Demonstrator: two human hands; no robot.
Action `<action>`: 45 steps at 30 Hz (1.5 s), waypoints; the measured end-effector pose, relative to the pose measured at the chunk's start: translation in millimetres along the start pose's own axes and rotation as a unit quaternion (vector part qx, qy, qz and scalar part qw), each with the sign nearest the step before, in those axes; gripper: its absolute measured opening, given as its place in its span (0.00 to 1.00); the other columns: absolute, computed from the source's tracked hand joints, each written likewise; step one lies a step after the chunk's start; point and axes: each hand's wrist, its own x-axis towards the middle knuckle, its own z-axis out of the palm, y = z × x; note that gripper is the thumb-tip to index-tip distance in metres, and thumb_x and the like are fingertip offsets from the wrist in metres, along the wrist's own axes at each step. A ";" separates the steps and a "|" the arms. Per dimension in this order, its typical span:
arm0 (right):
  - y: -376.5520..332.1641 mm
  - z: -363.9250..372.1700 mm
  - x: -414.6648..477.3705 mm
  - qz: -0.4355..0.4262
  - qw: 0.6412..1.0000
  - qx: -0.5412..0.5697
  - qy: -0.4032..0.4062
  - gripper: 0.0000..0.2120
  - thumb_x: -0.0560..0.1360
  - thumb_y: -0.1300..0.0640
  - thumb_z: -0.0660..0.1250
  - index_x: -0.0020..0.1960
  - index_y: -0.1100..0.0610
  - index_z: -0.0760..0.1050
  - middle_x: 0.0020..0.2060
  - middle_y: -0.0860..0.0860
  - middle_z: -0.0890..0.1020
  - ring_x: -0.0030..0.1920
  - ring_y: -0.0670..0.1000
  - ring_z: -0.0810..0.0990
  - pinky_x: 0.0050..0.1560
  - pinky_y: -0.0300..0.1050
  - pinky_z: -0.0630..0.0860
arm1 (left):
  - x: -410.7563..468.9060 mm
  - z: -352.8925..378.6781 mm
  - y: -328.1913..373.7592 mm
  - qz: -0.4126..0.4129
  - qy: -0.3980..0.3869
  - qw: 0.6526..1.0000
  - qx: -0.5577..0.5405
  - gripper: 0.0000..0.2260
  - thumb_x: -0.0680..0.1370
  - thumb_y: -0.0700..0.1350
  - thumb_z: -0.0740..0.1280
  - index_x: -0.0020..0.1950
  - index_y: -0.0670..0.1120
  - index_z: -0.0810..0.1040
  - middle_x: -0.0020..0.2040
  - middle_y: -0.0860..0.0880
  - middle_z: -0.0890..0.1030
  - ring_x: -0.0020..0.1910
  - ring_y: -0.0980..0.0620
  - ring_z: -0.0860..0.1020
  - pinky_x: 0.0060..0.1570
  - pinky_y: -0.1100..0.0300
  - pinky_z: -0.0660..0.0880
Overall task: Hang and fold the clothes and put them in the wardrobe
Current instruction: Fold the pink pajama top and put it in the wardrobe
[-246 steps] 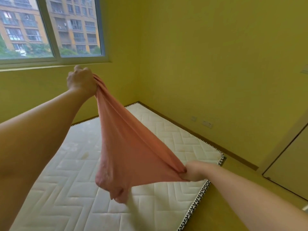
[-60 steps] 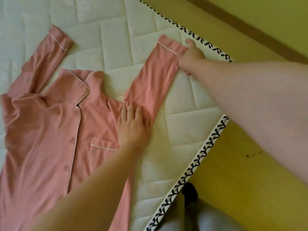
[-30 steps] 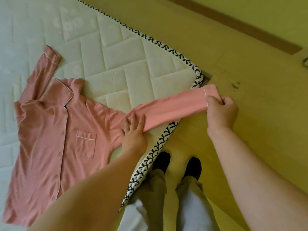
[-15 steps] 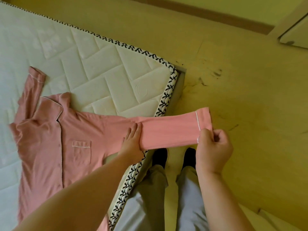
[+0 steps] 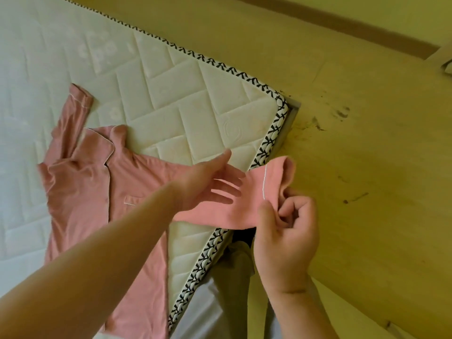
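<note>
A pink pyjama shirt (image 5: 93,192) with white piping lies front up on the white quilted mattress (image 5: 186,113), collar toward the far side. Its right sleeve (image 5: 247,209) stretches out past the mattress edge. My right hand (image 5: 286,231) pinches the sleeve's cuff, which is lifted above the floor. My left hand (image 5: 210,182) hovers over the sleeve with fingers straight and spread, holding nothing. The shirt's other sleeve (image 5: 75,108) lies bent upward on the mattress.
The mattress corner with black-and-white patterned trim (image 5: 274,133) sits on a yellow wooden floor (image 5: 367,192) with dark scuff marks. My legs and dark shoes stand beside the mattress edge (image 5: 232,277). A brown skirting board (image 5: 342,23) runs along the far wall.
My left hand has lifted off the sleeve, where it was pressing near the shoulder, and now hovers open. My right hand has brought the cuff up and inward, slackening the sleeve.
</note>
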 end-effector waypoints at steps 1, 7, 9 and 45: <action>-7.0 9.9 -5.8 -0.029 0.999 0.007 -0.036 0.13 0.72 0.63 0.68 0.39 0.55 0.64 0.40 0.47 0.76 0.36 0.47 0.74 0.36 0.36 0.69 | -15.5 -3.6 11.1 0.010 -0.055 0.998 -0.024 0.32 0.73 0.70 0.64 0.56 0.42 0.83 0.54 0.40 0.82 0.51 0.41 0.82 0.51 0.46 0.80; -32.0 89.3 -49.2 -0.075 0.945 0.070 -0.309 0.08 0.74 0.66 0.71 0.47 0.62 0.71 0.44 0.53 0.75 0.42 0.50 0.76 0.42 0.46 0.76 | -92.4 -70.3 20.3 0.072 -0.018 0.996 0.042 0.18 0.78 0.45 0.72 0.64 0.39 0.77 0.58 0.39 0.83 0.56 0.42 0.82 0.49 0.54 0.81; -32.5 111.4 -62.7 -0.064 0.914 0.085 -0.393 0.11 0.73 0.67 0.69 0.54 0.61 0.72 0.48 0.51 0.76 0.47 0.49 0.79 0.47 0.49 0.78 | -99.9 -102.8 2.7 0.059 0.091 0.994 -0.011 0.08 0.77 0.30 0.66 0.56 0.33 0.77 0.49 0.38 0.82 0.46 0.44 0.83 0.42 0.55 0.80; 89.1 350.6 -26.9 -0.199 0.695 -0.472 -0.504 0.18 0.72 0.58 0.66 0.61 0.59 0.79 0.54 0.61 0.79 0.57 0.64 0.73 0.59 0.55 0.72 | -43.2 -472.3 -222.9 -0.100 0.614 0.778 0.090 0.16 0.75 0.41 0.66 0.64 0.43 0.74 0.61 0.40 0.78 0.60 0.39 0.78 0.56 0.50 0.74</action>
